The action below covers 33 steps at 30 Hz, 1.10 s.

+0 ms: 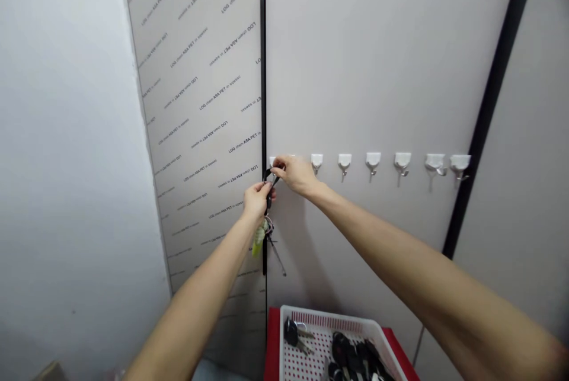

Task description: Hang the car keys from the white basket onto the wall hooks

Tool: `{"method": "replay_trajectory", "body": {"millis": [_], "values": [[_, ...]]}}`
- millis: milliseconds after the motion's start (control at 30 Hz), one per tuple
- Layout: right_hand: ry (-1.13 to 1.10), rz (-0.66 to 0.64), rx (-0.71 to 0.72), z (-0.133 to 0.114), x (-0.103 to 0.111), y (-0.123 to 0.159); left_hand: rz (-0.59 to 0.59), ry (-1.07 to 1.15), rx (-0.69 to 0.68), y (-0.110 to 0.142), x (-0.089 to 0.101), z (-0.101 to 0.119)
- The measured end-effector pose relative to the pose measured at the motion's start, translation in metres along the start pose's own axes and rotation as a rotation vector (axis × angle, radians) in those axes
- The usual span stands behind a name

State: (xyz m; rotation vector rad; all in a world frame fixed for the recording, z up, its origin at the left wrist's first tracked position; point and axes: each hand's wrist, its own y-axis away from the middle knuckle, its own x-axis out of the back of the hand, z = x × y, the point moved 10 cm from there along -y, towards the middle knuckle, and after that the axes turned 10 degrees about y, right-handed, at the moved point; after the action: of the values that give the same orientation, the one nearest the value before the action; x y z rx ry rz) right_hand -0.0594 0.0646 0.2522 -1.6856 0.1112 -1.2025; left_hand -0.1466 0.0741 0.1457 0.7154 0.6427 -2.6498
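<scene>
My left hand (pixel 256 202) grips a bunch of keys (pixel 268 230) by its black loop (pixel 269 178), with a pale green tag (pixel 258 240) and a thin metal key dangling below. My right hand (pixel 294 173) reaches in from the right, its fingertips pinched at the top of the loop. Those fingers sit against the leftmost of a row of white adhesive wall hooks (pixel 344 162) with metal prongs, and they hide the first hooks in part. The loop looks very close to that hook, but I cannot tell whether it is hooked on.
Below the hands, a white plastic basket (pixel 331 319) with a red-dotted base holds more keys and black key fobs. It rests on a red surface (pixel 272 339). Grey printed panels and a black vertical strip (pixel 263 73) stand behind the keys, with a white wall at left.
</scene>
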Motion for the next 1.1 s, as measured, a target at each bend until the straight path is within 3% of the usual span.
{"method": "replay_trajectory", "body": {"millis": [233,367,467,600,667,733,800,933,1000,1100], "values": [[0.48,-0.049,0.15,-0.016,-0.019,-0.011,0.027,-0.281,-0.009,-0.02,0.006,-0.018],[0.55,-0.065,0.242,-0.019,-0.029,-0.005,0.011,-0.353,-0.011,-0.022,0.008,-0.032],[0.52,-0.024,0.268,-0.022,-0.02,0.005,0.011,-0.392,-0.012,-0.021,0.011,-0.034],[0.338,0.035,0.212,-0.012,-0.003,0.038,0.057,-0.462,-0.108,-0.004,0.027,-0.024],[0.239,-0.066,0.186,0.002,-0.014,0.067,0.077,-0.531,-0.257,0.019,0.034,-0.016],[0.158,-0.247,0.144,0.02,-0.041,0.108,0.048,-0.599,-0.375,0.048,0.038,-0.019],[0.096,-0.459,0.075,0.039,-0.076,0.161,-0.059,-0.685,-0.372,0.077,0.036,-0.043],[0.035,-0.81,-0.046,0.06,-0.133,0.268,-0.432,-0.978,-0.12,0.13,0.031,-0.132],[0.025,-0.866,-0.063,0.06,-0.147,0.301,-0.59,-1.175,-0.032,0.15,0.036,-0.17],[0.011,-0.879,-0.072,0.056,-0.157,0.324,-0.721,-1.454,-0.015,0.164,0.044,-0.199]]}}
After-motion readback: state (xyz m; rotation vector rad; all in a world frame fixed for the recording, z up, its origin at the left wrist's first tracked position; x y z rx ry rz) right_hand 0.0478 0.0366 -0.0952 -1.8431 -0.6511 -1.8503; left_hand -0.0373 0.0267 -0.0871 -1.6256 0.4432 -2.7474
